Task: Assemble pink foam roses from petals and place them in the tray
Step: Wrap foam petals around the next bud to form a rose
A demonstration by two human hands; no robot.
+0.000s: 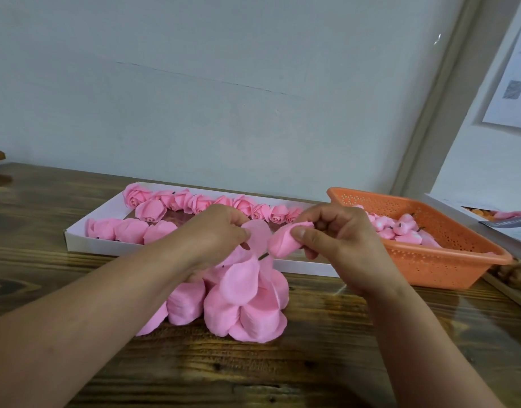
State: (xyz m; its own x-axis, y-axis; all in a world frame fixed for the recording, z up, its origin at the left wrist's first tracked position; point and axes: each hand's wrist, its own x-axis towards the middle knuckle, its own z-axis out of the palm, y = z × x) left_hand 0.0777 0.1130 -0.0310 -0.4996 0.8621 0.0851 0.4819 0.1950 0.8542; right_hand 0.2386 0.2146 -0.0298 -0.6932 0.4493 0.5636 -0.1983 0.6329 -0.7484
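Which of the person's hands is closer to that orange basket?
Right. The right hand, holding a rosebud, is just beside the orange basket; the left hand, pinching a petal, is farther left over the tray.

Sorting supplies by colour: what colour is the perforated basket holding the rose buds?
Orange; the basket shows best in the head view, at the right.

Two hands building a pink foam rose over a wooden table

The left hand point(221, 228) pinches a single pale petal point(257, 235), while the right hand point(335, 231) grips a rosebud point(283, 244) with a dark stem. Below them sit stacks of petals point(247, 310). Behind, a white tray point(77, 235) holds finished roses point(194, 203); an orange basket point(447, 260) of buds stands to the right.
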